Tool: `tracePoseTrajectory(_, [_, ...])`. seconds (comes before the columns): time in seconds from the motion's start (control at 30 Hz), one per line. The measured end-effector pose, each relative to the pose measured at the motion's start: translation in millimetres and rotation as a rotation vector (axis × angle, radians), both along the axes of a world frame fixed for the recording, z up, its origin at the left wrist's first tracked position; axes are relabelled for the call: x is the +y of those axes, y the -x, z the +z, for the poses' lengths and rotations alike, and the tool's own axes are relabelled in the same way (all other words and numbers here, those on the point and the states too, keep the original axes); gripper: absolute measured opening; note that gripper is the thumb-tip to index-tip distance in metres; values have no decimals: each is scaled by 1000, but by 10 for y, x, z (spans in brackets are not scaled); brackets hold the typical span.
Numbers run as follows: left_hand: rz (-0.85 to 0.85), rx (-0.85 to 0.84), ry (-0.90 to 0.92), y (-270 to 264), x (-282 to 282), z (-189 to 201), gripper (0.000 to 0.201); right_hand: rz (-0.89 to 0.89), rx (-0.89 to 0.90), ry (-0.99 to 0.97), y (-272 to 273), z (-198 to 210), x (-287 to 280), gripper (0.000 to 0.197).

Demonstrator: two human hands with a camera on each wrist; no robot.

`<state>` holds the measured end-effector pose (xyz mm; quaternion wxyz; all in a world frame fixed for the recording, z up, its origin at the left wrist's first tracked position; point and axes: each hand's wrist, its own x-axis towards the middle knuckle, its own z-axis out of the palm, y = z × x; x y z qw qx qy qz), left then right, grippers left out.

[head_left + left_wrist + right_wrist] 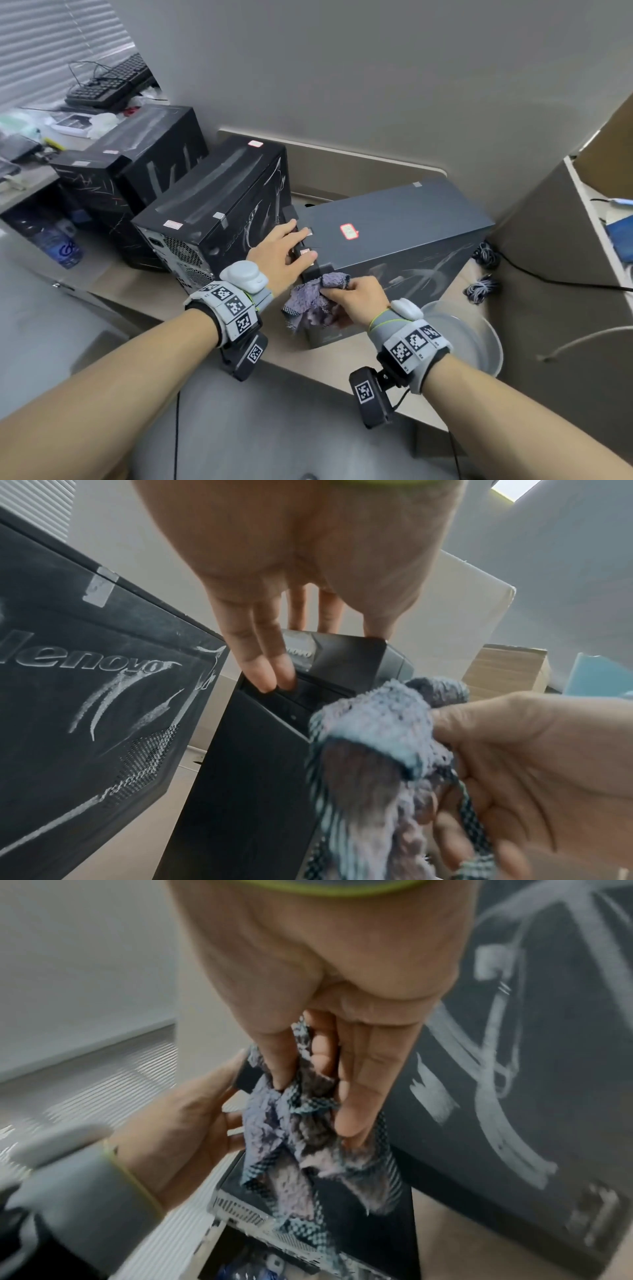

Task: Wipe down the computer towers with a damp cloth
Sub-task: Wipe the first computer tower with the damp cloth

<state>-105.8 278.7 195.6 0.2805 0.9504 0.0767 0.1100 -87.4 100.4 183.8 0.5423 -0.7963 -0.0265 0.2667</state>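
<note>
Right hand (356, 296), head view: fingers curl round a bunched cloth (317, 301) and hold it against the near end face of the grey tower (394, 229), at 6 o'clock from that tower's red sticker (349, 231). Left hand (282, 251) lies flat with straight fingers on the tower's top edge, at 11 o'clock from the cloth, holding nothing. A black tower (219, 205) stands just beside the grey one, at its 9 o'clock; two more black towers (137, 161) stand further off at 10 o'clock. A clear basin (476, 339) sits at 3 o'clock from the right wrist. Keyboards (113, 82) lie at the far upper left.

Left wrist view: left hand (301, 561) extends straight fingers (260, 666) onto the tower's (260, 777) upper front edge. The cloth (369, 750) hangs at 5 o'clock from them, gripped by the right hand (534, 764). The black tower (85, 696) at 9 o'clock shows dust streaks.

Right wrist view: right hand (325, 961) pinches the cloth (308, 1137) between thumb and fingers (359, 1091). The streaked tower (531, 1069) side is at 3 o'clock, the left hand (192, 1123) at 8 o'clock.
</note>
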Motion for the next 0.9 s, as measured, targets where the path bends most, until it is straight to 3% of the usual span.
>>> tracePoseTrajectory(0.1, [-12, -15, 16, 5, -5, -9, 72, -7, 177, -180, 41, 26, -22, 21])
tracePoseTrajectory(0.23, [-47, -29, 10, 1, 54, -35, 60, -30, 208, -240, 59, 81, 40, 23])
tracePoseTrajectory(0.4, [-57, -27, 20, -6, 64, -45, 53, 10, 217, -76, 39, 25, 4, 26])
tracePoseTrajectory(0.47, [-56, -20, 25, -1, 59, -59, 55, -52, 233, -24, 19, -30, -49, 25])
tracePoseTrajectory(0.63, [-39, -18, 26, -7, 43, -80, 51, -47, 273, -195, 3, 100, 45, 22])
tracePoseTrajectory(0.73, [-16, 0, 16, -13, 18, -69, 45, -16, 313, -169, -12, 96, 43, 26])
tracePoseTrajectory(0.9, [31, 46, 9, 20, -102, -40, 44, -133, 366, -166, -103, -2, -90, 17])
